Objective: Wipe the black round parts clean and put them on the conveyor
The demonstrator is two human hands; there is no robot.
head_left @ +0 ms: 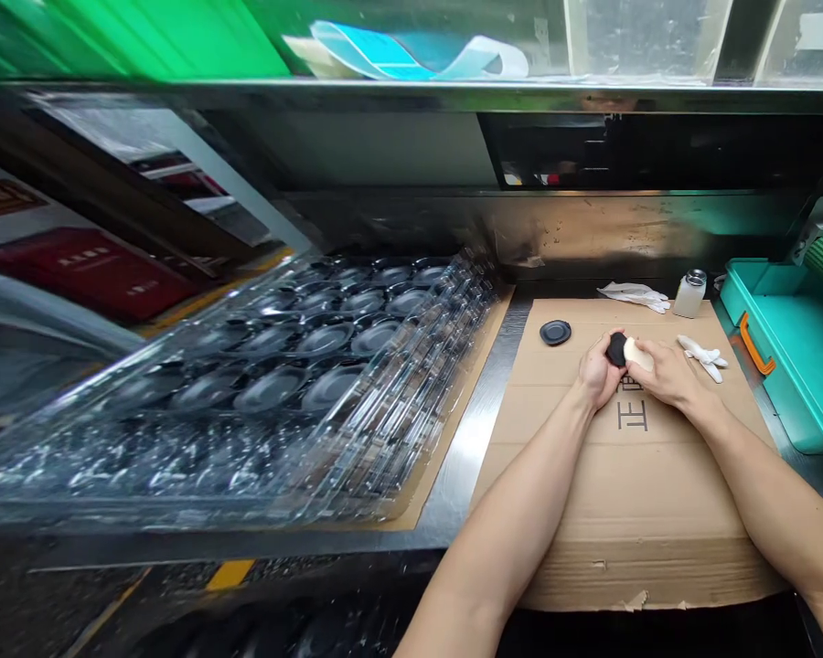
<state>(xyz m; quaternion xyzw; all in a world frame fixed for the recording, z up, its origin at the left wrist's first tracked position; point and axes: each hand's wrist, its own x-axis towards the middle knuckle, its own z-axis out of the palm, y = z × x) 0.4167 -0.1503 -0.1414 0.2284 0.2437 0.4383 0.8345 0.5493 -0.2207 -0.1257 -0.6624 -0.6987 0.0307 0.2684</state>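
My left hand [595,373] grips a small round black part [616,349], its fingers wrapped about the edge. Pinched in my right hand [668,376] is a cream-white pad [637,354], which looks like a sponge and meets the side of the black part. Both hands are over the cardboard sheet [576,484], close together. To their left, another black oval part [555,333] lies on the cardboard. A white glove [703,356] lies just right of my right hand.
Stacked clear plastic trays [302,366] holding rows of dark round parts fill the left. Behind my hands are a second white glove [635,295] and a small jar [689,294]. A teal bin [788,366] with an orange latch stands right. A metal shelf [411,95] crosses above.
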